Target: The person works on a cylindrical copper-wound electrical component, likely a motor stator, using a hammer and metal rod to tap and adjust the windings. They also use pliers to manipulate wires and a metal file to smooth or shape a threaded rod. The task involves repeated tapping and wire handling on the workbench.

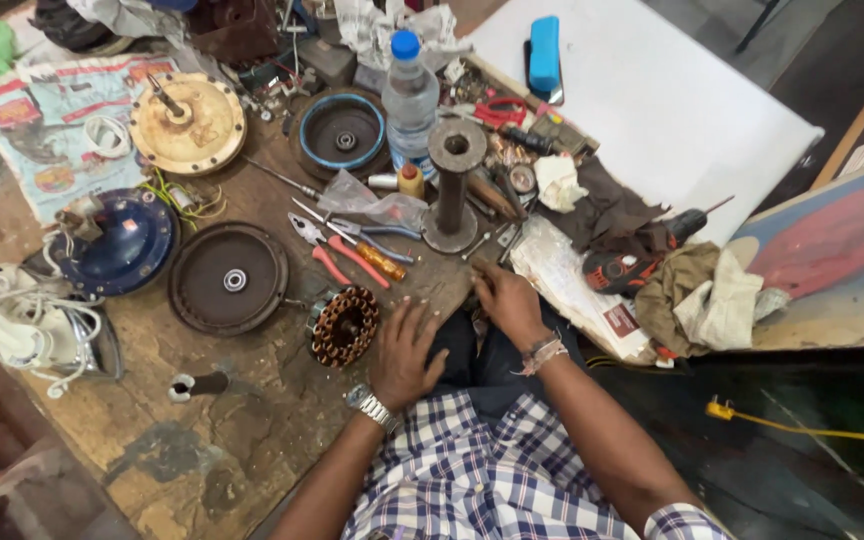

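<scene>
Both hands sit at the desk's [252, 440] near edge. Left hand [405, 352] lies flat, fingers spread, holding nothing, just right of the copper stator [344, 325] so it's within reach. Right hand [505, 300] is curled; can't tell if it grips anything. Pliers [324, 252] lie behind the stator.

We're in a repair workshop, folks: a scarred wooden bench [252, 420] crowded with fan motor housings [228, 277], a copper-wound stator [344, 325], red-handled pliers [320, 250], a screwdriver [372, 255] (orange handle) and greasy rags [612, 210] everywhere.
</scene>
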